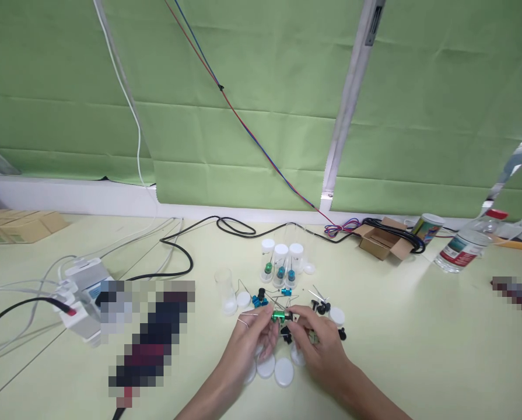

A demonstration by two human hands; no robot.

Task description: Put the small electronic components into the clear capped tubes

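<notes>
My left hand (252, 337) pinches a small shiny green metal cylinder (279, 316); a thin bent metal wire (245, 315) sticks out at its left. At the cylinder's right end, the thumb and finger of my right hand (319, 339) grip a black knob-like piece (289, 315). Whether the two parts are joined I cannot tell. Just beyond my hands lie blue metal cylinders (257, 301) and bent wires. To the right are black knob pieces (323, 308). White round lids (284, 372) lie below my hands, some partly hidden by them.
Three capped clear tubes (280, 265) stand behind my hands, holding green and blue parts. An uncapped clear tube (224, 291) is at the left. Farther out are a power strip (83, 300), black cable (186, 265), open cardboard box (381, 242) and water bottle (462, 248).
</notes>
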